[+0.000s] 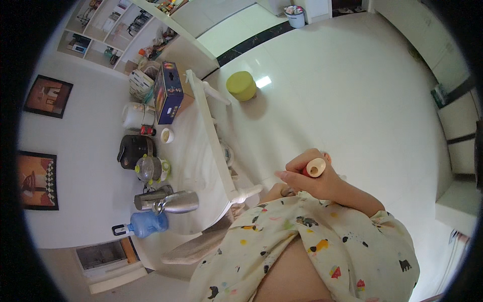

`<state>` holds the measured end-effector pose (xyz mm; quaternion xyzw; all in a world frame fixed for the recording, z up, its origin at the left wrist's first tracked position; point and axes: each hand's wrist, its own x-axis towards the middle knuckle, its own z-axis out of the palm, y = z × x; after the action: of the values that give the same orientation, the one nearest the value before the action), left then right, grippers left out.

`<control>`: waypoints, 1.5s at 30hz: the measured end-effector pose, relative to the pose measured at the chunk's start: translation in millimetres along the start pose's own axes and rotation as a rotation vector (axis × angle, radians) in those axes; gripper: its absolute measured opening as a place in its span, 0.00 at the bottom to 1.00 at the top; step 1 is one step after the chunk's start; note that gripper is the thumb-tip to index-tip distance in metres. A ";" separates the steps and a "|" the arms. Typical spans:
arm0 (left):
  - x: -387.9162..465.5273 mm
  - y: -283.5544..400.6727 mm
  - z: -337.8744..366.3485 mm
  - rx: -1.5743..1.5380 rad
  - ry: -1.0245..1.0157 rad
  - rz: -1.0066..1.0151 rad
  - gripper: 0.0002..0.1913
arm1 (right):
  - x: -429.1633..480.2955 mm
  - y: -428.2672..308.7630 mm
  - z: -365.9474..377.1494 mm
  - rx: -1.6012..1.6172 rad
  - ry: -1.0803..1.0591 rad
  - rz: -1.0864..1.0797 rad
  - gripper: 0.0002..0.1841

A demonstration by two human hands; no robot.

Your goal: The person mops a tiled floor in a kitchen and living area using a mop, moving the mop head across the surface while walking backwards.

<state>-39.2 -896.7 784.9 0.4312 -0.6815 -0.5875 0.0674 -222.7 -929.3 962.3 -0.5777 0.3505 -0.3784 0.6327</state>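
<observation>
My right hand (pixel 317 179) is closed around a rod-like handle, seen nearly end-on. The handle has a cream end cap (pixel 316 167) with a small hole, and a red part shows just below it. The rest of the handle is hidden behind the hand. A patch of skin beside a small brownish patterned thing shows just left of my right wrist; it may be part of my left hand, but its fingers and any hold are hidden. Both lie in front of my cream printed shirt (pixel 279 222).
To the left, a white table (pixel 188 151) bears a steel jug (pixel 181 201), a blue water bottle (pixel 149 224), a glass kettle (pixel 150 168), a black cooker (pixel 135 151), a small bowl (pixel 167 135) and a box (pixel 168 92). A green stool (pixel 241 85) and a bin (pixel 295 17) stand on the tiled floor.
</observation>
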 end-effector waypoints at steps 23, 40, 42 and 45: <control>292.6 11.6 -227.9 -0.079 0.016 0.000 0.10 | 293.6 3.2 -240.6 -0.120 -0.373 -0.168 0.20; 605.4 165.8 -270.8 0.403 -0.362 0.483 0.04 | 281.5 -2.3 -467.8 -0.055 -0.070 -0.813 0.16; 640.1 192.9 -278.0 0.479 -0.386 0.421 0.04 | 284.5 -17.3 -501.2 -0.118 -0.083 -0.806 0.17; 700.1 224.8 -275.3 0.397 -0.412 0.542 0.03 | 279.3 -27.2 -540.6 -0.216 -0.022 -0.797 0.19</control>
<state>-422.2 -1581.9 770.3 0.1131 -0.8704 -0.4792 -0.0029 -570.1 -1429.2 940.6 -0.7354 0.1302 -0.5486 0.3758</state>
